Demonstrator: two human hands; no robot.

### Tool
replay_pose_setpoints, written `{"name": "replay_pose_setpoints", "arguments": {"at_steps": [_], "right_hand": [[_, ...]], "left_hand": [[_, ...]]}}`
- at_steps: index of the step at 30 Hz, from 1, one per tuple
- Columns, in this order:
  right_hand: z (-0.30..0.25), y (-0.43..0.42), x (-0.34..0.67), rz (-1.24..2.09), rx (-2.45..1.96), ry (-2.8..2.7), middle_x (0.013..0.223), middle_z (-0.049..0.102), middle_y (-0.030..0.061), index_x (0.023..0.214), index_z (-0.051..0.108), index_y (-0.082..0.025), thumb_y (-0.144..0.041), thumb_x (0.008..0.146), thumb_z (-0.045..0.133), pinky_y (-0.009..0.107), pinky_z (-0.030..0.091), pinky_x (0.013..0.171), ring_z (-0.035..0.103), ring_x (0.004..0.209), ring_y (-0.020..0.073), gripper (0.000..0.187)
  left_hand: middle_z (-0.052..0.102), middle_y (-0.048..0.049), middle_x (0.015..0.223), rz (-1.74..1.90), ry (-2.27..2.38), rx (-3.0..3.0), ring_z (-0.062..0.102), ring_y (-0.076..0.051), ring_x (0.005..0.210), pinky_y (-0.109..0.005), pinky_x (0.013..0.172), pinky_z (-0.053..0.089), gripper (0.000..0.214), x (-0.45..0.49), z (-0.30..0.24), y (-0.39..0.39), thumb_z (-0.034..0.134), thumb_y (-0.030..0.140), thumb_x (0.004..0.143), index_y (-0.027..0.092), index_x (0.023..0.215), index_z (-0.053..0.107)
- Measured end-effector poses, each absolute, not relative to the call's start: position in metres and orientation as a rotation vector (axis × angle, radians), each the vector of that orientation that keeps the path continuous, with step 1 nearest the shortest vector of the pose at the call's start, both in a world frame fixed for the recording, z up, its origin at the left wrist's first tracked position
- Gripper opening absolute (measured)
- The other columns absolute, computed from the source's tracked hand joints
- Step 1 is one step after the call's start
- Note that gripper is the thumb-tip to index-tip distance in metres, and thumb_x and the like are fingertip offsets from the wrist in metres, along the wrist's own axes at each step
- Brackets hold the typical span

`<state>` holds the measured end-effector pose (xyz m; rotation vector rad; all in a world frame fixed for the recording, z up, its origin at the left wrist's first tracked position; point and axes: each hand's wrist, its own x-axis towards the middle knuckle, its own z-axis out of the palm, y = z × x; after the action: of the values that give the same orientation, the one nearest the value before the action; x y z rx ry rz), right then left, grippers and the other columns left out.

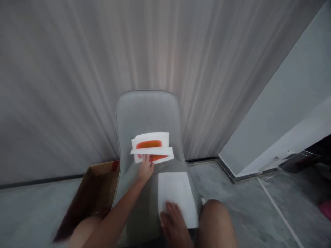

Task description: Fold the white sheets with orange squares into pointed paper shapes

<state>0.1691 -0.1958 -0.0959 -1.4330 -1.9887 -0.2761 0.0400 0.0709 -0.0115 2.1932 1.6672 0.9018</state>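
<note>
A grey upholstered chair point(147, 110) stands in front of me, its back against pale curtains. My left hand point(145, 169) reaches forward and grips the lower edge of a white paper with an orange-red patch point(151, 146), held up against the chair back. My right hand point(172, 216) lies flat, fingers spread, on a plain white sheet point(178, 193) resting on the seat. The picture is blurred by motion.
An open brown cardboard box point(90, 193) sits on the floor left of the chair. Pale curtains point(103, 69) fill the background, and a white wall point(284, 120) rises at the right. My bare knee point(216, 220) is beside the seat on the grey floor.
</note>
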Motion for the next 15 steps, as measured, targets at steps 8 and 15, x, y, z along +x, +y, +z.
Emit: {"name": "replay_pose_setpoints", "arguments": {"at_steps": [8,15], "right_hand": [[-0.081,-0.167,0.169,0.345,-1.357,-2.284,0.162,0.053,0.0091,0.146,0.061,-0.027,-0.046,0.095,0.068,0.046,0.032,0.131,0.045,0.153,0.0269,0.054],[-0.075,-0.155,0.160,0.422,-1.358,-2.187,0.159,0.057,0.0087,0.145,0.062,-0.027,-0.053,0.094,0.067,0.044,0.027,0.132,0.048,0.150,0.0271,0.057]], "left_hand": [[0.050,-0.0148,0.158,1.108,1.366,2.282,0.060,-0.029,0.137,-0.045,0.113,0.054,0.071,0.043,0.036,0.119,0.053,0.015,0.094,0.020,0.163,0.039],[0.050,-0.0111,0.160,1.034,1.191,2.439,0.049,-0.027,0.149,-0.048,0.124,0.043,0.062,0.029,0.022,0.084,0.048,0.012,0.094,0.022,0.155,0.051]]}}
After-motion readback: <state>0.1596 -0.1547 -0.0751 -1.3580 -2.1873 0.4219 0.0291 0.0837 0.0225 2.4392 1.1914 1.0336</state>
